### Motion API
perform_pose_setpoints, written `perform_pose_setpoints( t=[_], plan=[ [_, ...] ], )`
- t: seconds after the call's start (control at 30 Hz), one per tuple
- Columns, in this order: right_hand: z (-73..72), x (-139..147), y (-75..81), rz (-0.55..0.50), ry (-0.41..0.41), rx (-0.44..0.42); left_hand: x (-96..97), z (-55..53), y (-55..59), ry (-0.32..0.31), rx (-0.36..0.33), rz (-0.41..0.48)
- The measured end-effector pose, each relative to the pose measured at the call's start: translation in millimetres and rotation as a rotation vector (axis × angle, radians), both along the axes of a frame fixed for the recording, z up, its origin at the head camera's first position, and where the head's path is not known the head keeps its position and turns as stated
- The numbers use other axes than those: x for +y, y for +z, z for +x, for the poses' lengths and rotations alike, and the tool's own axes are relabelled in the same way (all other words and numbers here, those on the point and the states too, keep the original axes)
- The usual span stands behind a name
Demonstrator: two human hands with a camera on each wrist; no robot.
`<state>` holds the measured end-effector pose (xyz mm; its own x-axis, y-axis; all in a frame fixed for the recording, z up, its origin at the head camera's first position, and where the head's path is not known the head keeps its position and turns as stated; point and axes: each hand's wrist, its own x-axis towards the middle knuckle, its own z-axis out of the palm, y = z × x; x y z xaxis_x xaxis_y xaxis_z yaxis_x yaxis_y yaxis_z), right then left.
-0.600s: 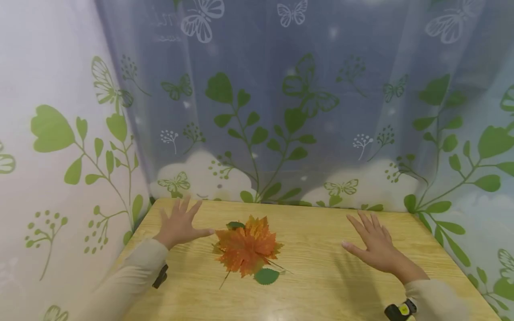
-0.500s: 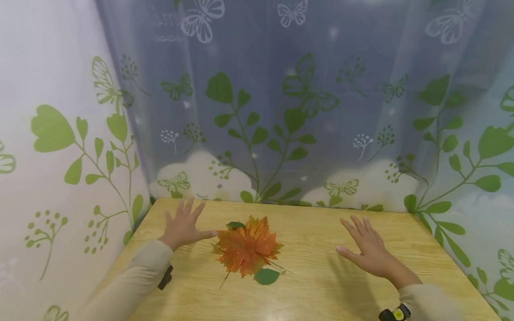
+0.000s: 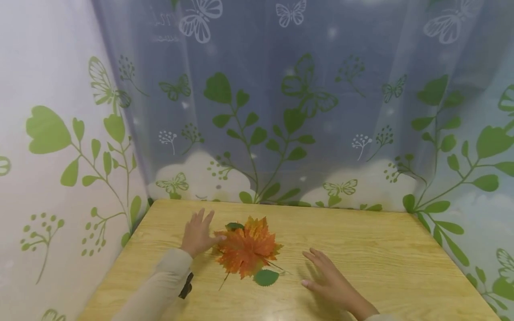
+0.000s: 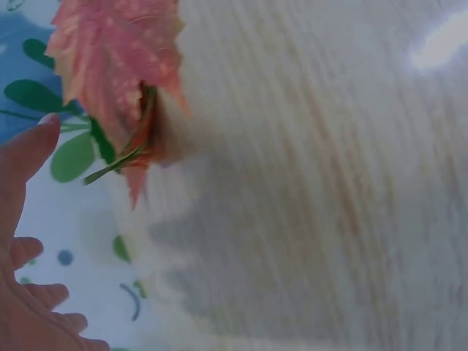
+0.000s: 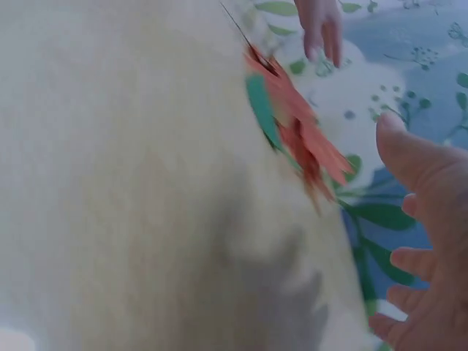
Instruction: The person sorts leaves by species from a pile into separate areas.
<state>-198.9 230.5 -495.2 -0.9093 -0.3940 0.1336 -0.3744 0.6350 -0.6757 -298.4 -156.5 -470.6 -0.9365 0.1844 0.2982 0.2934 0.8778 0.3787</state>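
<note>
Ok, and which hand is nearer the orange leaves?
Left. The left hand is at the left edge of the orange leaves in the head view, touching or not I can't tell; the right hand is apart, off to their right, with table showing between.

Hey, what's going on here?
A person's left hand and right hand hover, open, on either side of some orange leaves piled on a wooden table. The left is close beside the pile, the right farther off. Neither grips anything. A green leaf shows at the pile's near edge.
</note>
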Motion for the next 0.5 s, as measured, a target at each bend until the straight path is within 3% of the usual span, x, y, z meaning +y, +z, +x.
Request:
perform_pose_setpoints(
  t=[0.13, 0.23, 0.37, 0.5],
  plan=[
    [2.7, -16, -14.4, -0.058, 0.031, 0.040, 1.5, -8.2, -15.8, -0.028, 0.010, 0.056],
    [2.9, -25, -22.6, -0.110, 0.022, 0.018, 2.3, -13.1, -23.8, -0.052, 0.001, 0.100],
    [1.6, -36, -32.3, -0.188, -0.013, -0.031, 3.5, -16.3, -27.7, -0.069, -0.043, 0.174],
    [1.2, -45, -39.0, -0.243, -0.051, -0.026, 6.2, -17.6, -27.6, -0.070, -0.104, 0.260]
  ],
)
